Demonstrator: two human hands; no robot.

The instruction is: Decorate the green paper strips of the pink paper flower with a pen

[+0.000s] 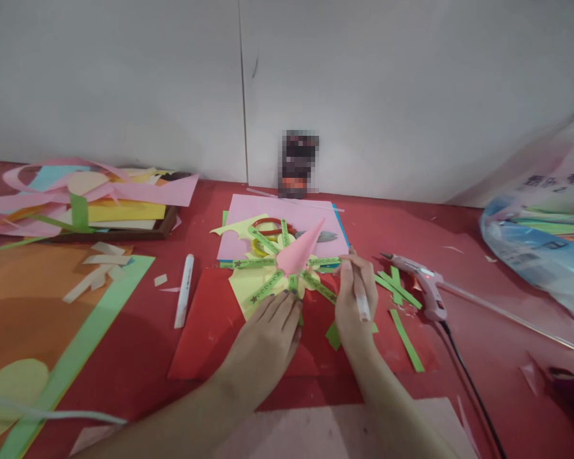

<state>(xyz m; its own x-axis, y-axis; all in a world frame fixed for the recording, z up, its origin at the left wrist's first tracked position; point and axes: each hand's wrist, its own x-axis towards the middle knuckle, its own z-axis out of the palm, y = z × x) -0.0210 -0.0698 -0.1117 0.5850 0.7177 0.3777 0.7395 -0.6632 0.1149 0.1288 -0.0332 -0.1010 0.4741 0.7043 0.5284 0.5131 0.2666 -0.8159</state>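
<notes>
A pink paper cone [300, 252] stands tilted at the centre of a paper craft, with green strips [266, 287] spreading out around it. Several strips carry dark writing and small stars. My left hand [272, 325] rests palm down, its fingertips on the craft's lower green strip, fingers a little apart. In my right hand [358, 293] is a white marker [362, 303], held between thumb and fingers, beside the right end of the craft. Scissors [318, 236] with red and yellow handles lie behind the cone, partly covered.
A pink glue gun [428, 287] and loose green strips [406, 341] lie to the right. Another marker [184, 291] is left of the red sheet [205, 338]. Paper scraps fill a tray [165, 226] at back left; a phone [297, 164] leans on the wall. A plastic bag [540, 242] sits far right.
</notes>
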